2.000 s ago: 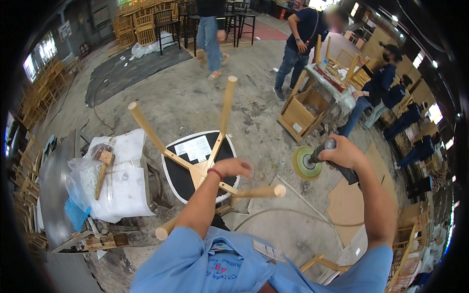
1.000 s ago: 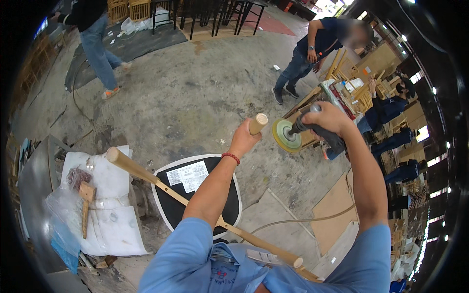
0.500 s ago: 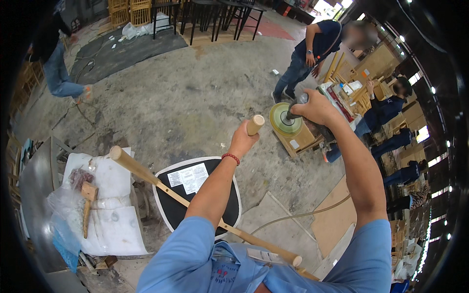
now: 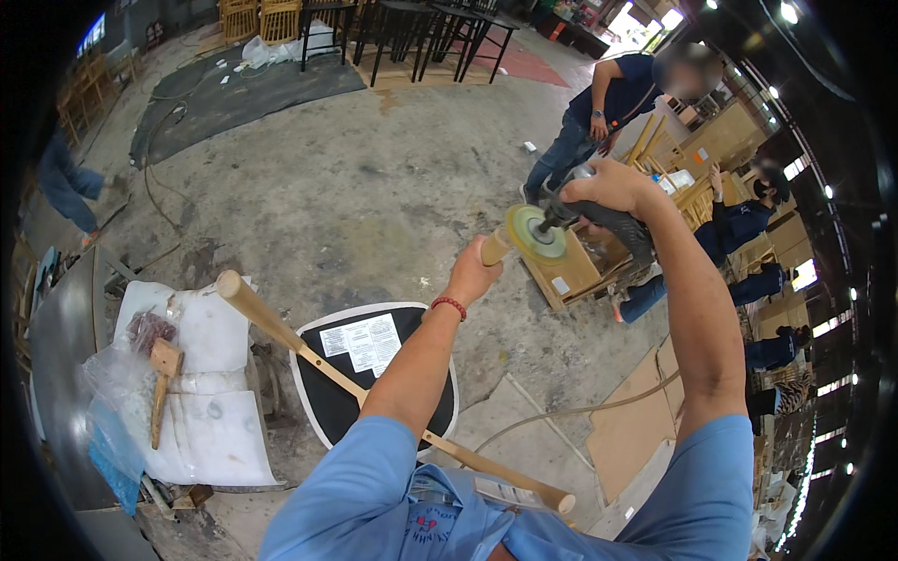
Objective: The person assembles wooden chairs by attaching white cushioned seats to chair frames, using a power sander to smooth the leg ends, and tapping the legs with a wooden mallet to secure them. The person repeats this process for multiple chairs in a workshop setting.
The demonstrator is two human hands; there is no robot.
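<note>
Spread under everything, grey floor (image 4: 374, 187), scuffed and stained. Across its far left part, a dark mat (image 4: 234, 103), with black stools (image 4: 398, 14) close to the mat's far right corner. By the floor's left edge, a metal table (image 4: 70, 374). Toward the floor's far right corner, a co-worker (image 4: 622, 84) in a dark shirt, bent forward.

Just beyond the table's right edge, toward the near side of the floor, the chair (image 4: 323, 402): upside down, black underside up, legs splayed outward. Cannot see what bears its weight. Flat on the floor to the right of it, tan cardboard (image 4: 631, 421), crossed by a thin hose (image 4: 561, 413).

Laid along the table's right side, creased white sheets (image 4: 215, 425). Held up over the floor, a black sander (image 4: 613, 224), gripped in the right hand (image 4: 613, 187), with its green disc (image 4: 538, 234) at the end of one leg (image 4: 495, 249), hiding the tip. Wrapped tightly round that same leg, just below the disc, the left hand (image 4: 472, 274).

On the sheets, a clear bag (image 4: 117, 383) and, just beside it, a wooden mallet (image 4: 166, 360), handle toward the table's near edge. On the chair's underside, white labels (image 4: 365, 341). Round the left wrist, a red bracelet (image 4: 453, 304).
</note>
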